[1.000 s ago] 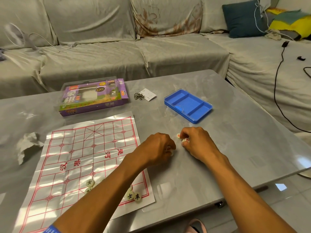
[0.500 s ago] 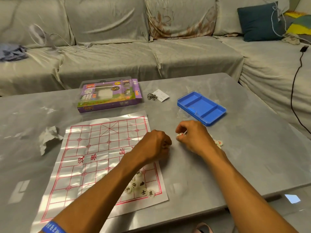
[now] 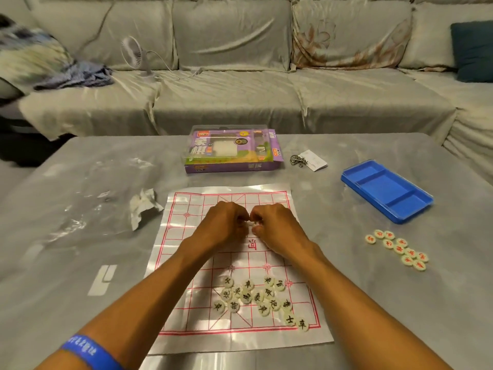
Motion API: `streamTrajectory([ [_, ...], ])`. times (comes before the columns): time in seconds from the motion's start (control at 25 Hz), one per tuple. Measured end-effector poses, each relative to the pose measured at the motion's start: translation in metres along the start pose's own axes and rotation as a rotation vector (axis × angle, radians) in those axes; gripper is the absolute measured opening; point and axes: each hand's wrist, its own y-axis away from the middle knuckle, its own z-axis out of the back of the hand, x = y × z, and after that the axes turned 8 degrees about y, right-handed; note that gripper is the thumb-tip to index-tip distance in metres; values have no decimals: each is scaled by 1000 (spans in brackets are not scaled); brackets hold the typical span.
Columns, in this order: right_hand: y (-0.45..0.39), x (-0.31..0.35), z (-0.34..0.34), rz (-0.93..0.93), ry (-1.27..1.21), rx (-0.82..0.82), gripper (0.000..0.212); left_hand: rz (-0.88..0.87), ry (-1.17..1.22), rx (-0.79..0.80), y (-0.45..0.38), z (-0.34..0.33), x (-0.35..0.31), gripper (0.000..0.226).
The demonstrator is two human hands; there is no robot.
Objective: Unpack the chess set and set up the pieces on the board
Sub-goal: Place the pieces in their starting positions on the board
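The white paper board (image 3: pixel 184 252) with a red grid lies in the middle of the grey table. Several pale round pieces with black characters (image 3: pixel 256 297) are heaped on its near side. Several red-character pieces (image 3: pixel 397 249) lie on the table to the right of the board. My left hand (image 3: pixel 226 225) and my right hand (image 3: pixel 277 228) hover over the far half of the board. Their fingers are curled and the fingertips meet. Small pale pieces show between the fingertips; what lies in the palms is hidden.
The purple chess box (image 3: pixel 229 153) stands beyond the board. A blue divided tray (image 3: pixel 386 190) sits at the right, a crumpled tissue (image 3: pixel 144 206) at the left, and a metal ring puzzle with a card (image 3: pixel 306 160) near the box. A sofa with a small fan (image 3: pixel 133 52) lies behind.
Both hands have moved left from the table beside the board to above its far half, fingers still curled. Some red pieces stay on the table at the right.
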Motion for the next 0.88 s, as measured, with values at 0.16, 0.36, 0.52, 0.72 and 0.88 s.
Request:
streamTrajectory([
  [0.16,1,-8,7,-50,-29,-51,32,5,49,-86,3,4,8,26],
  [0.36,3,-12,13,-75,24,-5,34,60,16,-117,13,23,33,20],
  [0.52,3,-11,10,-70,111,34,34,117,49,-130,26,21,44,18],
  [0.72,3,-21,17,-146,131,-18,36,134,46,-220,32,28,51,20],
  [0.88,5,-31,17,-193,137,62,41,213,9,-183,34,31,58,20],
])
